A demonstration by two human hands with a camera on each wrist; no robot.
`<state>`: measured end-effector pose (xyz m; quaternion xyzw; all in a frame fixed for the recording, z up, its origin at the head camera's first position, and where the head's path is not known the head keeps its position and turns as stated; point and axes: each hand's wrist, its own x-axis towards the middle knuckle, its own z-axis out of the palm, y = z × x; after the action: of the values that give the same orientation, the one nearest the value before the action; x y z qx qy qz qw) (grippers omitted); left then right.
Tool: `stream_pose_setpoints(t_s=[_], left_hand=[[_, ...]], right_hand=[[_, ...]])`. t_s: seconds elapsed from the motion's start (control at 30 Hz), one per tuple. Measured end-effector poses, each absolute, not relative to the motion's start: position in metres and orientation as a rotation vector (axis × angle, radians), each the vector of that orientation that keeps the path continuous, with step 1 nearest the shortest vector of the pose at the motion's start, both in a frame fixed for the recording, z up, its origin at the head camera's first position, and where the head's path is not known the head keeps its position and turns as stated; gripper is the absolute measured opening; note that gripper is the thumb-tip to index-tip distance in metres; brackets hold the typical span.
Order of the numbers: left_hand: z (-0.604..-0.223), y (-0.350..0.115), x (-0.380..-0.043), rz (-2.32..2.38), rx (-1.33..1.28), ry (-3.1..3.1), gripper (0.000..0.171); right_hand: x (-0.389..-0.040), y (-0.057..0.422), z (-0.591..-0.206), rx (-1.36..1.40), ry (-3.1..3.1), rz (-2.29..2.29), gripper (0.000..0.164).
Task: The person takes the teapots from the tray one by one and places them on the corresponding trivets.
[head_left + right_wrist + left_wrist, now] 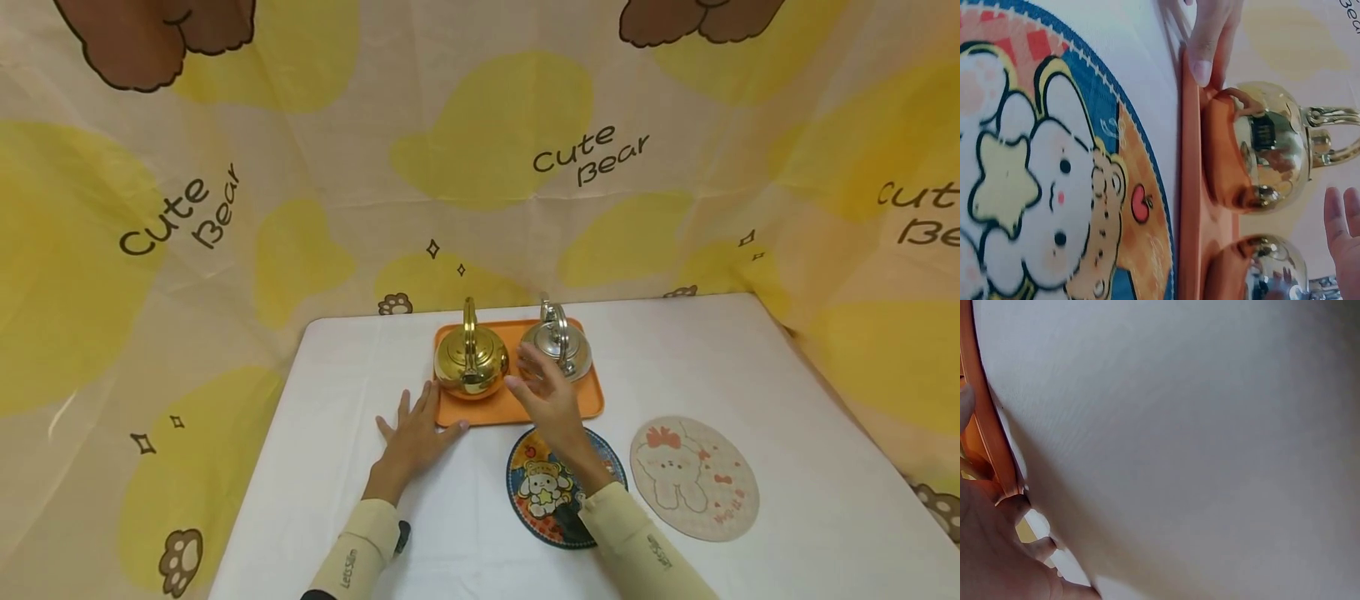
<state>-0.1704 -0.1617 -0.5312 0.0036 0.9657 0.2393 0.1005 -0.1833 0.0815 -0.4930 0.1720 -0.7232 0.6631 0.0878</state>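
Smooth and round-bellied, the mirror-bright gold kettle [472,362] and silver kettle [573,343] sit side by side on a rimmed orange tray [487,411], its long axis running left to right across the white worktop [330,408]. The kettles' hooped handles run roughly front to back. The left hand [416,437] spreads its fingers at the tray's near-left corner; the right hand [553,408], empty, bends loosely near the silver kettle.

Gold kettle [471,360]: polished, round, upright, just below frame centre
Silver kettle [576,350]: shiny, upright, right of the gold
Orange tray [483,410]: flat beneath both kettles
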Motion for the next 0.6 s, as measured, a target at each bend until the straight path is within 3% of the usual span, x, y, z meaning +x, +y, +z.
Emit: stream_pose_setpoints(t_s=[0.6], left_hand=[[-0.534, -0.160, -0.169, 0.709, 0.017, 2.870, 0.098]], right_hand=[[-0.195, 0.055, -0.501, 0.455, -2.178, 2.087, 0.062]])
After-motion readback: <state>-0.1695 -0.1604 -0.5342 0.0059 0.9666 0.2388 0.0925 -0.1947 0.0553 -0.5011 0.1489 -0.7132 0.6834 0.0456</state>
